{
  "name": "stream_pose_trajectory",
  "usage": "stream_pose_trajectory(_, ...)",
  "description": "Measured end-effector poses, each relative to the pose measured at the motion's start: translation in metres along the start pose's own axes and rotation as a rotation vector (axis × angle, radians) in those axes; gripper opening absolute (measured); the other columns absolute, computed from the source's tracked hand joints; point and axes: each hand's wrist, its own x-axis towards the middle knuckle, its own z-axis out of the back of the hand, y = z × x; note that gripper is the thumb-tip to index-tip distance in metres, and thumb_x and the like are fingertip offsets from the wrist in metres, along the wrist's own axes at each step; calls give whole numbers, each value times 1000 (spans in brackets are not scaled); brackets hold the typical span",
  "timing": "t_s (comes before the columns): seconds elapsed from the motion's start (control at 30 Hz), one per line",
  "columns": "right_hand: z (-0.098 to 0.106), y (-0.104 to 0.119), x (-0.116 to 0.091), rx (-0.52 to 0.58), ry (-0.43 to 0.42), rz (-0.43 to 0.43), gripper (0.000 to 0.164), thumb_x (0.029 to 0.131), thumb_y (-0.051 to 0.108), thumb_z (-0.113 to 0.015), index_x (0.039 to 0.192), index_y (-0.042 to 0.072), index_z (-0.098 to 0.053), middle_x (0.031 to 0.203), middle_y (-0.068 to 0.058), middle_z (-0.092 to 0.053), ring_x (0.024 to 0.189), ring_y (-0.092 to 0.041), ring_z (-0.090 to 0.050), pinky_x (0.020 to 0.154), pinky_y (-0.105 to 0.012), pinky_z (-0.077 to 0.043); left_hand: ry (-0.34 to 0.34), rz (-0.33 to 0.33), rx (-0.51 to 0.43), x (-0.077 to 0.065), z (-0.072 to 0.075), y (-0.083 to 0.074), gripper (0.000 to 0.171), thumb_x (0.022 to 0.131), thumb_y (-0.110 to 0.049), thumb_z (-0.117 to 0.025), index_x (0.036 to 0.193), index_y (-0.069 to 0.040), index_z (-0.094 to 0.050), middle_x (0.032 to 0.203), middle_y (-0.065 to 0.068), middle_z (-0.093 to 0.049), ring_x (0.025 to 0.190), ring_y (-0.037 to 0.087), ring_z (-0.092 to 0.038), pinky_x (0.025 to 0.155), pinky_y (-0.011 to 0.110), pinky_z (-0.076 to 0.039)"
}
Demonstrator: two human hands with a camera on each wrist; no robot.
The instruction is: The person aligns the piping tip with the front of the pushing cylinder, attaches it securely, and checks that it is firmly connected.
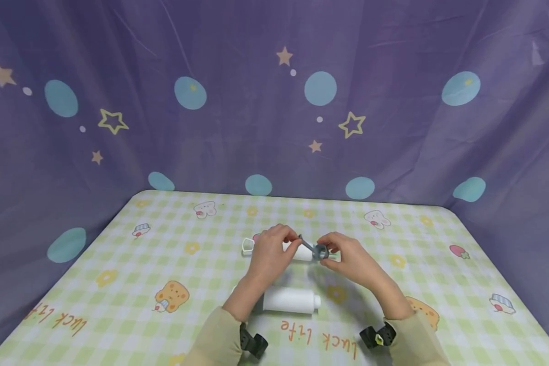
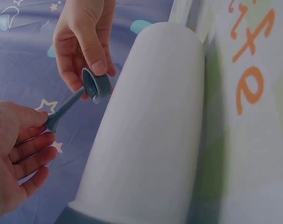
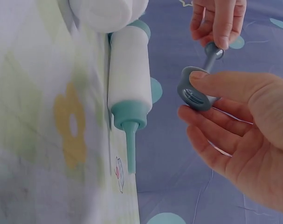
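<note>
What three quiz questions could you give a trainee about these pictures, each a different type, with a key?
1. The left hand pinches the stem. What does the right hand hold? A) nothing; B) the ring; C) the stem alone.

2. What color is the nozzle of the far bottle?

3. True or false: the far bottle stands upright.

Key: 1: B. 2: teal. 3: false; it lies on its side.

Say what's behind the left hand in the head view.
A white bottle shows right of the left hand, a white loop left of it; the stretch between is mostly covered.
</note>
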Motion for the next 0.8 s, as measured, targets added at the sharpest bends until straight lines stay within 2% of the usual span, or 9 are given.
stream_pose_trajectory(0.23,-4,2,2,8,-17,1,34,74,7,-74,104,9,-59,96,2,-62,86,-14,-61,76,-32,-51,-15,-1,10,-1,0,-2,11,79,-26,-70,76,-19,-63,74,-9,-61,69,10,-57,64,25,-43)
stream_pose_trajectory(0.43,-5,3,1,14,-29,5,35,74,9,-75,104,10,-58,96,2,-61,85,-14,-60,75,-35,-52,-18,-32,24,-2,-1,-4,11,78,-26,-71,75,-18,-63,74,-8,-61,69,10,-57,65,26,-43)
stream_pose_trajectory(0.8,-6,6,1,22,-62,-1,35,73,17,-77,101,12,-58,95,4,-60,85,-12,-60,76,-33,-52,-13,-58,30,-3,-3,-6,12,77,-26,-72,75,-18,-63,73,-8,-60,69,10,-57,65,27,-45)
